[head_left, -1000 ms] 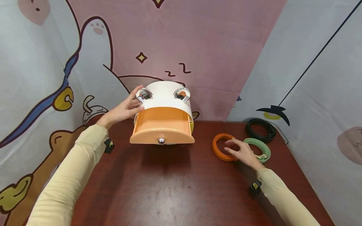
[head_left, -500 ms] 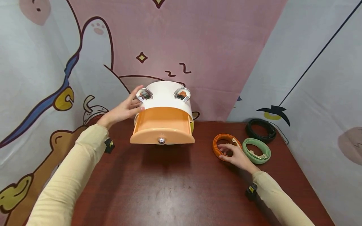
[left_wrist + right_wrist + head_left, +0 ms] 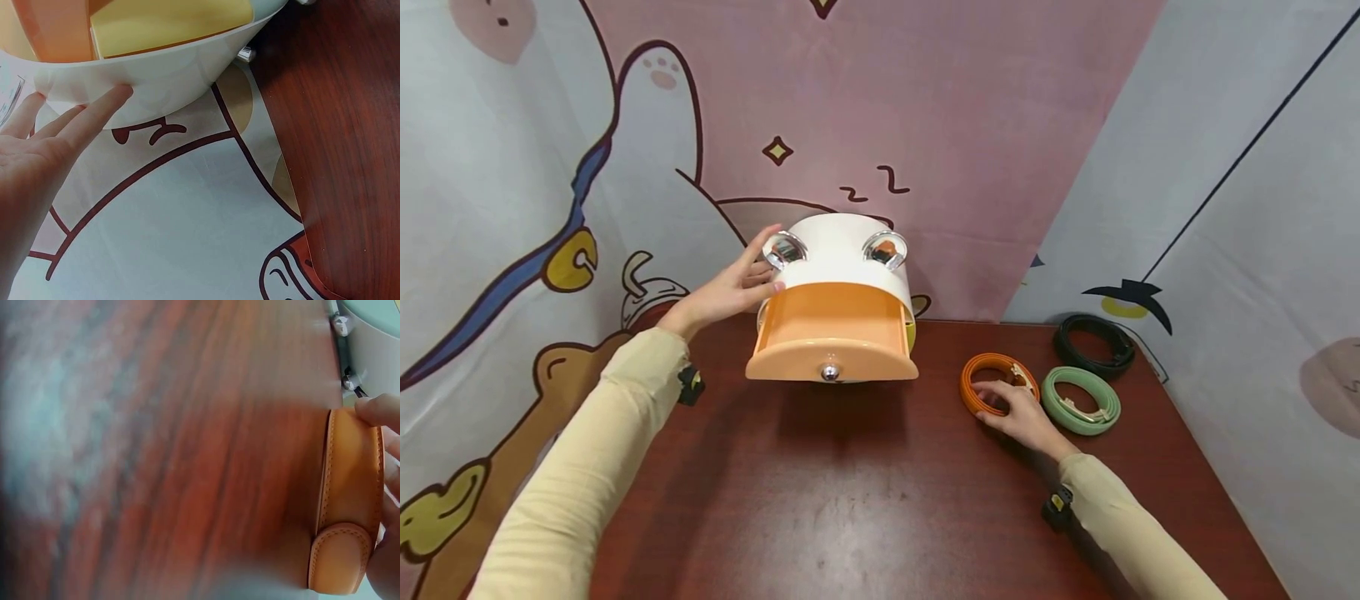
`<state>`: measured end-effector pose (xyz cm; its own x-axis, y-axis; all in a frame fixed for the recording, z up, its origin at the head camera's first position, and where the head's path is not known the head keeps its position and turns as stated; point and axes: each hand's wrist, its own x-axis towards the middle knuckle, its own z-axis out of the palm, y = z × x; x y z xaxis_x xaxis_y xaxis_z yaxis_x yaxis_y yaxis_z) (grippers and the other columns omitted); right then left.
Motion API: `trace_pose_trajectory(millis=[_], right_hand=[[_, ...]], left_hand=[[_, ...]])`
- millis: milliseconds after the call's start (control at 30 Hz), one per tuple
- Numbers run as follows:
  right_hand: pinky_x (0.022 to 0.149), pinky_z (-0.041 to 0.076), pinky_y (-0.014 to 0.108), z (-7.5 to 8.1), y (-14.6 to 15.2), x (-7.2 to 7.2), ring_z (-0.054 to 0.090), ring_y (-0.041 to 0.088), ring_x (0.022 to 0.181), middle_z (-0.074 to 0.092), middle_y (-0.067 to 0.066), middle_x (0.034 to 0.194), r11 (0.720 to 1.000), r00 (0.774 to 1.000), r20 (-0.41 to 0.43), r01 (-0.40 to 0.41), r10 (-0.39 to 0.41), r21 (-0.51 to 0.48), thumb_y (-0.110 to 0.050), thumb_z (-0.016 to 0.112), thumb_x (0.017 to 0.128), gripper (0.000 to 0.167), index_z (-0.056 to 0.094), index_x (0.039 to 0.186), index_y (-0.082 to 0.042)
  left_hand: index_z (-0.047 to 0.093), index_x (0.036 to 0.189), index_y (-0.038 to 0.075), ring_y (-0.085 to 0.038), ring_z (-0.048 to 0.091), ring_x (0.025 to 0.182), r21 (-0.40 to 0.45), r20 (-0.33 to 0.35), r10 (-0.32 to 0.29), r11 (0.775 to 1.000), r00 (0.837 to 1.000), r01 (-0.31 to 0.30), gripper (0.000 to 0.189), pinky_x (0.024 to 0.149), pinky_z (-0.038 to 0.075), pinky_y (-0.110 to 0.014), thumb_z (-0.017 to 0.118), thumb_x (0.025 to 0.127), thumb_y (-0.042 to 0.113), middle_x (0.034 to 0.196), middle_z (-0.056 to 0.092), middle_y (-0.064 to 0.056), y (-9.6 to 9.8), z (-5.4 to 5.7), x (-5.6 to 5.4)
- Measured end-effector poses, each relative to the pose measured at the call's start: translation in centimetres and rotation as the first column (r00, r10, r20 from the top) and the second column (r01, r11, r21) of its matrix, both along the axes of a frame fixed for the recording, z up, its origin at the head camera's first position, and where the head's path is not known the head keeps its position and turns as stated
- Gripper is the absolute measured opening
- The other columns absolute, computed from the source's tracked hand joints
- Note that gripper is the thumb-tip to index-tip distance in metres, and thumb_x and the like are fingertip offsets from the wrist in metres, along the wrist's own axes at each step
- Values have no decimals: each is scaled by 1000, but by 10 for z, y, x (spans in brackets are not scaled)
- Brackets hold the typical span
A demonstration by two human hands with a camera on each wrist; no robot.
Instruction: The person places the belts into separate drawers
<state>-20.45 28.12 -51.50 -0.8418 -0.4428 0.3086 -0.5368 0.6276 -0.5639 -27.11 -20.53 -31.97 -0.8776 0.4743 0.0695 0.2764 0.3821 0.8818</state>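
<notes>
A white cabinet (image 3: 838, 242) with two shiny domed eyes stands against the back wall. Its peach drawer (image 3: 797, 362), with a round silver knob, is pulled out. My left hand (image 3: 718, 296) rests on the cabinet's left side; in the left wrist view, extended fingers (image 3: 94, 115) touch the white wall. At the right, a coiled orange belt (image 3: 967, 392) is pinched by my right hand (image 3: 1026, 419), fingers inside the ring and thumb outside. The right wrist view shows the stitched orange belt (image 3: 350, 475) side-on, the thumb on its edge.
A green coiled belt (image 3: 1097, 425) lies just right of the orange one. Behind it is a black coiled belt (image 3: 1063, 346), near the table's back right corner. Printed cloth walls (image 3: 962, 150) border the dark red-brown table (image 3: 790, 517).
My right hand has moved left from above the orange belt, closed its fingers on the ring and shifted it slightly left. The left hand keeps its place on the cabinet.
</notes>
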Motion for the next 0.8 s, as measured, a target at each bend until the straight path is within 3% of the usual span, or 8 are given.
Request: trace_pose_trajectory(millis=[233, 400, 567, 800], right_hand=[[60, 44, 28, 0, -3, -1, 57, 11, 72, 68, -1, 91, 999, 999, -28, 31, -31, 27, -9, 81, 78, 44, 66, 119, -6], [69, 48, 36, 0, -9, 1, 63, 15, 81, 69, 1, 97, 999, 998, -46, 42, -40, 35, -8, 79, 78, 44, 66, 120, -6], [72, 49, 39, 3, -15, 1, 60, 19, 88, 65, 0, 102, 998, 998, -8, 67, -67, -17, -7, 76, 81, 44, 65, 124, -7], [78, 49, 41, 4, -17, -2, 60, 22, 93, 64, 2, 104, 993, 997, 6, 76, -76, -88, -3, 75, 81, 44, 65, 124, -5]], left_hand=[[6, 151, 50, -46, 24, 137, 1, 0, 2, 1000, 1000, -2, 83, 89, 44, -59, 61, 97, 18, 150, 22, -30, 0, -1, -1], [7, 150, 51, -46, 24, 137, 2, 1, 3, 1000, 1000, -3, 83, 88, 45, -59, 61, 97, 18, 151, 21, -30, 0, 0, 0], [7, 150, 51, -46, 24, 137, 1, -2, 3, 1000, 1000, -3, 82, 89, 45, -58, 61, 97, 19, 151, 21, -29, 1, -1, -1], [3, 154, 41, -49, 22, 137, -13, 6, 14, 1000, 1000, -14, 84, 90, 42, -61, 59, 97, 13, 150, 18, -33, -1, -1, -3]])
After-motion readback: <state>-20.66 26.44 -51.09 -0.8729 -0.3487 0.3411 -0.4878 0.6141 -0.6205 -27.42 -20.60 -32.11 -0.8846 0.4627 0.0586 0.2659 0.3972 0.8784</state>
